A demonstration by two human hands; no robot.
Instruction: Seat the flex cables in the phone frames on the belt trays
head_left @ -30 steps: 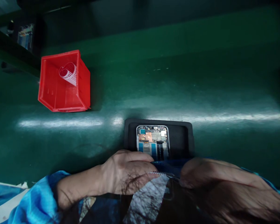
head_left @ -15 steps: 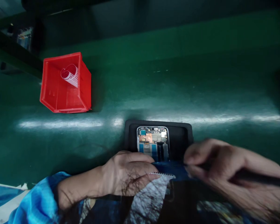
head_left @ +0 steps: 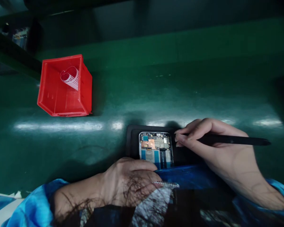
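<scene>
Now up at frame centre: right hand pinching black stylus beside opened phone; left hand curled, steadying black tray, holding nothing visible.

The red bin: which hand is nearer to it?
Left. The left hand rests below and right of the red bin, at the phone. The right hand, holding a stylus, is farther right.

Right hand grips a black stylus-like tool, tip beside the opened phone seated in a black tray. Left hand rests at the phone's near edge. Red bin stands far left.
</scene>
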